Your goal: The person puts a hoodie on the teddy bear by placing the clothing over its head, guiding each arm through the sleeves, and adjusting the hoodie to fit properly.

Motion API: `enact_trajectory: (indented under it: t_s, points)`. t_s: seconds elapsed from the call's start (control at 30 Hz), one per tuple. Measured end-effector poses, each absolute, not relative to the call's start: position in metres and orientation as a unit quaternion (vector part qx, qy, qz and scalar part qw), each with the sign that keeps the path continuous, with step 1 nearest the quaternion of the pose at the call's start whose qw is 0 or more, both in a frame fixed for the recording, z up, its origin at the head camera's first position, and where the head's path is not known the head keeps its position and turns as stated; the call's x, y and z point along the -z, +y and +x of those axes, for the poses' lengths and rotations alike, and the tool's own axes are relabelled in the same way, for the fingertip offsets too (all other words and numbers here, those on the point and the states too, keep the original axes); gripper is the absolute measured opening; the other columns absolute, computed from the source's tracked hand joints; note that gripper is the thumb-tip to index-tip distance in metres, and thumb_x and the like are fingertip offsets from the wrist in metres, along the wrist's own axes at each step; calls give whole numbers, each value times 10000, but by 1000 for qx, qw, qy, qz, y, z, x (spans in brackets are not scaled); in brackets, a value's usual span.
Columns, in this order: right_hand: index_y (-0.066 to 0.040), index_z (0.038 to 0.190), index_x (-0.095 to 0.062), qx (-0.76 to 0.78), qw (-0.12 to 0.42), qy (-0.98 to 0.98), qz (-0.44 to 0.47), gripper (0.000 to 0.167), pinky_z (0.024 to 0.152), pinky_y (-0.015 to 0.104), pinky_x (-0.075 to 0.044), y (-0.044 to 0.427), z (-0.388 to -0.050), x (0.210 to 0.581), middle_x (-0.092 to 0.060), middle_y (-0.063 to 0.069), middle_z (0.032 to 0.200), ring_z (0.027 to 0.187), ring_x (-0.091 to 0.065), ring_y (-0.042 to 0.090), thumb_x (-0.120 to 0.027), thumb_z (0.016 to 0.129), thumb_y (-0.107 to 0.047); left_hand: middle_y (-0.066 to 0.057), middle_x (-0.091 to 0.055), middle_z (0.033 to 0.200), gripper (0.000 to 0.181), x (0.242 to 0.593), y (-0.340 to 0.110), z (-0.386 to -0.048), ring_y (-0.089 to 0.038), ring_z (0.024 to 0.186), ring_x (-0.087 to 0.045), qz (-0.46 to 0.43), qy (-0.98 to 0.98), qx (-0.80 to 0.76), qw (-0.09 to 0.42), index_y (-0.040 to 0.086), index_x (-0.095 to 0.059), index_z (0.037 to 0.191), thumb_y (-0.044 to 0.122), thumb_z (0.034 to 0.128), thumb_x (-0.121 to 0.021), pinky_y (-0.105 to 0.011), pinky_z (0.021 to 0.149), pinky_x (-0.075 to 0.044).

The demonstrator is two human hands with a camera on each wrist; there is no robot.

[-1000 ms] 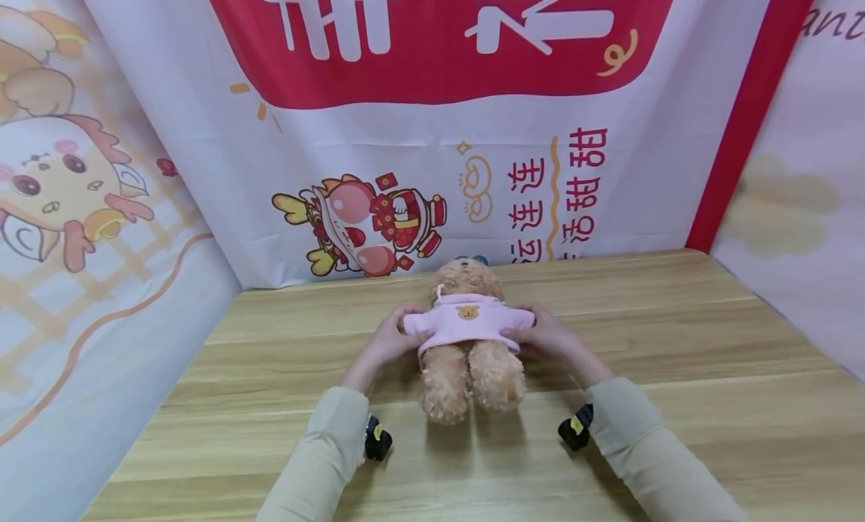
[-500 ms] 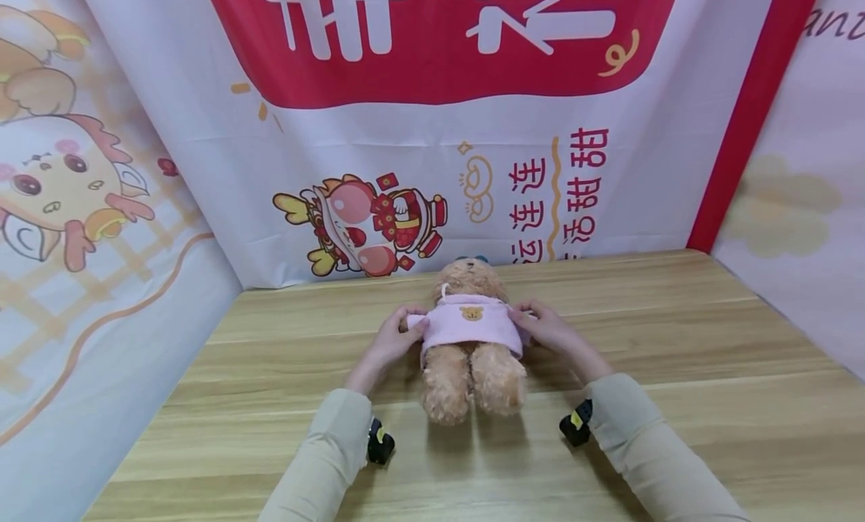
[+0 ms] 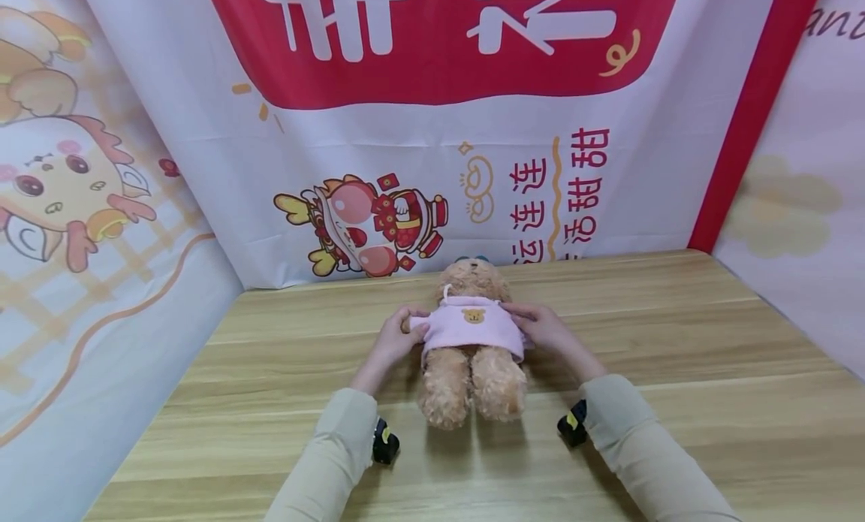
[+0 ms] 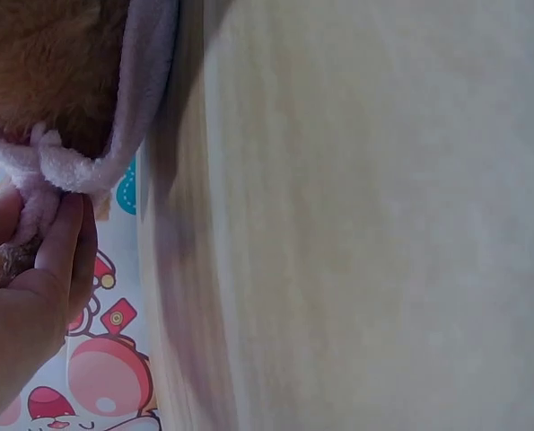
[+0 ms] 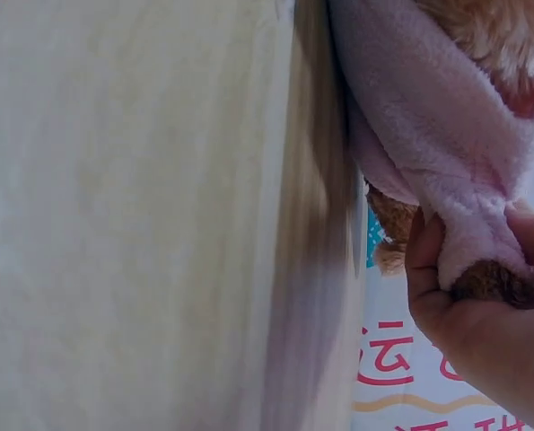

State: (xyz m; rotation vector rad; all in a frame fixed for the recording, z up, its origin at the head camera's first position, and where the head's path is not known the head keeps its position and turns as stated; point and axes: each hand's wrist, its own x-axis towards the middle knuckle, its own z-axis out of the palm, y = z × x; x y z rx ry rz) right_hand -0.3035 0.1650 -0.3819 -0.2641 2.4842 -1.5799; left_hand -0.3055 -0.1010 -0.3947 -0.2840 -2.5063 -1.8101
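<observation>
A light-brown teddy bear [image 3: 446, 390] in a pink hooded top [image 3: 453, 328] lies on its back, head toward the back wall. My left hand [image 3: 394, 338] pinches the sleeved arm at the left; in the left wrist view, thumb and fingers of the left hand [image 4: 42, 269] close on the pink sleeve [image 4: 44, 193]. On the other side, my right hand [image 3: 549, 330] grips the bear's other sleeved arm. The right wrist view has the right hand [image 5: 482, 323] curled round the sleeve [image 5: 477, 242], with brown fur poking out of the cuff.
Wood-grain table [image 3: 270, 402] lies under the bear. A printed white and red cloth [image 3: 405, 131] hangs at the table's back edge, and patterned cloths [image 3: 122, 304] stand at both sides. Black wrist cameras [image 3: 386, 441] sit on both wrists.
My right hand has shifted from the top's side and lower edge up to the sleeve near the shoulder. The left thumb has moved up onto the sleeve. The bear has shifted slightly right.
</observation>
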Motion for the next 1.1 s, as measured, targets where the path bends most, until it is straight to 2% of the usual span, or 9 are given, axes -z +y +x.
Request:
enact_trajectory:
  t_s: [0.13, 0.27, 0.37, 0.47, 0.53, 0.67, 0.77, 0.97, 1.1]
  points:
    - [9, 1418, -396, 513, 105, 846, -97, 413, 882, 331, -525, 162, -306, 382, -371, 270, 1473, 1175, -538, 311, -337, 1018, -78, -242, -628, 1119, 271, 389, -95, -302, -228, 973, -613, -50, -828, 558, 3, -12, -573, 1191, 74, 935, -576, -250, 819, -496]
    - [80, 1415, -352, 483, 94, 861, -127, 422, 1070, 470, -408, 163, -306, 383, -348, 308, 1466, 1337, -391, 416, -308, 1019, -59, -239, -609, 1159, 290, 388, -91, -302, -255, 1026, -592, -46, -839, 542, -1, -17, -544, 1226, 83, 954, -547, -282, 868, -474]
    - [119, 1371, -401, 480, 94, 864, -122, 408, 982, 436, -470, 164, -304, 382, -484, 329, 1326, 1179, -528, 385, -312, 1020, -71, -230, -613, 1132, 292, 388, -91, -303, -253, 1002, -596, -46, -840, 540, -6, -12, -545, 1232, 92, 959, -543, -291, 854, -481]
    - [138, 1284, -440, 489, 102, 861, -99, 381, 727, 292, -493, 167, -301, 382, -583, 226, 1006, 825, -576, 210, -345, 1024, -123, -205, -624, 1084, 291, 387, -91, -304, -218, 960, -595, -46, -843, 535, -8, 3, -557, 1231, 118, 963, -545, -271, 826, -479]
    - [133, 1252, -421, 510, 120, 848, -85, 378, 598, 229, -440, 169, -298, 382, -538, 110, 827, 661, -496, 119, -365, 1027, -165, -199, -627, 1067, 299, 386, -92, -304, -192, 932, -599, -46, -841, 539, -17, 13, -558, 1235, 149, 969, -544, -263, 816, -490]
    - [85, 1268, -385, 558, 153, 812, -76, 390, 542, 199, -464, 177, -296, 385, -494, -9, 702, 571, -491, 60, -395, 1030, -224, -174, -627, 1071, 325, 386, -97, -306, -129, 866, -619, -44, -821, 566, -55, 37, -544, 1248, 204, 970, -554, -274, 787, -537]
    - [73, 1285, -405, 565, 149, 806, -94, 416, 577, 204, -484, 183, -298, 388, -554, 2, 767, 622, -527, 54, -452, 1014, -239, -161, -605, 1079, 348, 383, -102, -306, -110, 835, -628, -47, -805, 585, -85, 23, -519, 1270, 187, 966, -557, -302, 777, -563]
    - [-3, 1368, -376, 582, 143, 792, -117, 482, 845, 275, -544, 194, -302, 387, -493, 205, 1216, 975, -596, 166, -561, 955, -168, -227, -528, 1243, 464, 378, -113, -304, -194, 998, -603, -46, -803, 586, -102, 11, -458, 1355, 82, 918, -597, -372, 862, -563]
    - [3, 1303, -444, 549, 79, 820, -139, 436, 911, 313, -503, 193, -300, 383, -469, 280, 1266, 1117, -547, 302, -604, 915, -113, -250, -545, 1256, 464, 379, -115, -304, -184, 957, -606, -51, -821, 563, -78, 0, -472, 1337, 72, 905, -625, -319, 806, -567]
